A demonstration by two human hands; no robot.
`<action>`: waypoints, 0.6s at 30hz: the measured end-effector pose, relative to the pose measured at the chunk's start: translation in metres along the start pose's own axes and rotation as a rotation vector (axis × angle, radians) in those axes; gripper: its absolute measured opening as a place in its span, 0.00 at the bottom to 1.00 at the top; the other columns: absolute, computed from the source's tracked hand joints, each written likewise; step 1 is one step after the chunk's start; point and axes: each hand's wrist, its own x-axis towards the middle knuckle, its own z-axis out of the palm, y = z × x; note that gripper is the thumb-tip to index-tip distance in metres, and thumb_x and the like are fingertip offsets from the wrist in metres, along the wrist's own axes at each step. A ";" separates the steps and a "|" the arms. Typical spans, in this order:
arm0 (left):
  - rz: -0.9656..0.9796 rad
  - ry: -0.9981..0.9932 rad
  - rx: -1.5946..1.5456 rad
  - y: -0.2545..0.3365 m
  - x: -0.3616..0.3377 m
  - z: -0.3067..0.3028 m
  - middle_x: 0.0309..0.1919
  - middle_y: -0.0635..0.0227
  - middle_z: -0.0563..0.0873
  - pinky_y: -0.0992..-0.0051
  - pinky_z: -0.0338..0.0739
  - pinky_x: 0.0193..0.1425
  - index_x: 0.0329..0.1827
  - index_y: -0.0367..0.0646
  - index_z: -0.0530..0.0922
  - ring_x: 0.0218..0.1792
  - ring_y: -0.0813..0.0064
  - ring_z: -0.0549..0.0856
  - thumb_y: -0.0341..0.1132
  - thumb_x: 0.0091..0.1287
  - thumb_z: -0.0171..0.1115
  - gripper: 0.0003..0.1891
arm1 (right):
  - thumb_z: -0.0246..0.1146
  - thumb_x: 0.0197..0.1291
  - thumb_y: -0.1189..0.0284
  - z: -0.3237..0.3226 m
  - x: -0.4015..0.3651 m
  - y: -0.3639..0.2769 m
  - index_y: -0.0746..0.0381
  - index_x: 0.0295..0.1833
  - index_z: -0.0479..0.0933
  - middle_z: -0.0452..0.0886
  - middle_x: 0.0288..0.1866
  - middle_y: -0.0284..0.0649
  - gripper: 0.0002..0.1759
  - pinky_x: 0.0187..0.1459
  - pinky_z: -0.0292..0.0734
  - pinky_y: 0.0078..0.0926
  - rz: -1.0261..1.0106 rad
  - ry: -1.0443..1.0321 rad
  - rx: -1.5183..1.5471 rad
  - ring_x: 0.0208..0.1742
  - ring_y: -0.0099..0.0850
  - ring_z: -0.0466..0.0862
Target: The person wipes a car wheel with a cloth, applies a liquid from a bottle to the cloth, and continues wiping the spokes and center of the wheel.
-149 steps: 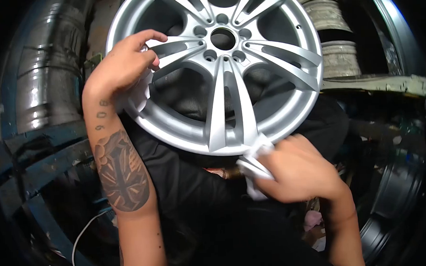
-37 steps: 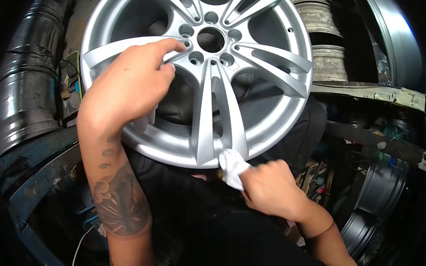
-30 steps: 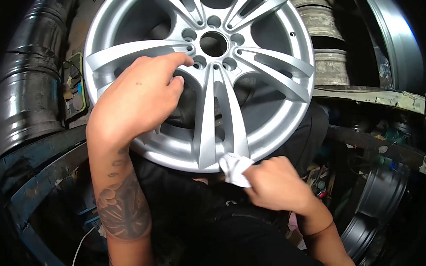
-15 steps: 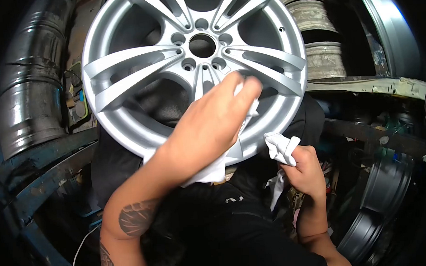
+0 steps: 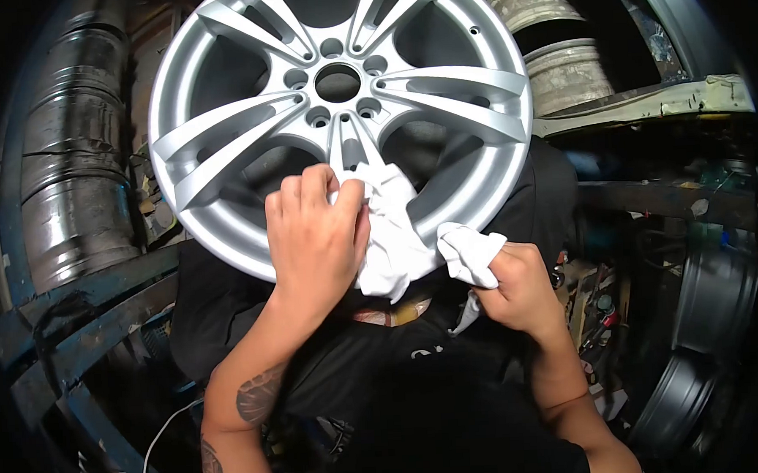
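Note:
A silver wheel rim (image 5: 168,153) with paired spokes rests on my lap, face up. My left hand (image 5: 313,231) is over its lower spoke, fingers closed on a white cloth (image 5: 387,232) that drapes down past the rim's near edge. At the rim's lower right edge, my right hand (image 5: 521,285) grips a second white cloth (image 5: 468,251), whose end hangs below the fist. The lower part of the spoke is hidden by the first cloth.
Stacked metal rims (image 5: 80,178) stand at the left, and more worn rims (image 5: 566,72) at the upper right. Dark rims (image 5: 716,298) lie at the lower right. A blue metal frame (image 5: 93,283) runs along the left, with a white cable (image 5: 155,441) below.
My left hand has moved left and down, and its cloth now spreads over the lower spoke. The right hand has shifted slightly left. The wheel appears a little further left and higher.

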 end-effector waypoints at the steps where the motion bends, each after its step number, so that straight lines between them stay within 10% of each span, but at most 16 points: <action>1: 0.010 0.062 0.010 -0.001 0.003 0.003 0.47 0.63 0.79 0.60 0.68 0.52 0.42 0.48 0.81 0.48 0.59 0.78 0.31 0.54 0.75 0.14 | 0.66 0.54 0.75 0.003 -0.001 0.001 0.64 0.54 0.85 0.87 0.34 0.49 0.19 0.38 0.83 0.42 -0.015 0.002 0.009 0.34 0.50 0.88; 12: 0.024 -0.095 -0.332 -0.015 0.007 0.007 0.48 0.60 0.86 0.63 0.73 0.60 0.51 0.40 0.85 0.50 0.56 0.80 0.28 0.59 0.76 0.17 | 0.73 0.60 0.65 0.051 -0.006 0.015 0.66 0.47 0.86 0.87 0.32 0.52 0.16 0.38 0.83 0.40 0.135 0.284 0.488 0.34 0.50 0.89; 18: -0.317 -0.057 -1.014 -0.001 0.003 0.002 0.44 0.68 0.87 0.80 0.78 0.47 0.52 0.36 0.85 0.43 0.82 0.83 0.28 0.66 0.75 0.14 | 0.76 0.56 0.70 0.045 0.025 0.003 0.67 0.50 0.86 0.89 0.36 0.52 0.18 0.41 0.84 0.36 0.180 0.265 0.437 0.37 0.43 0.91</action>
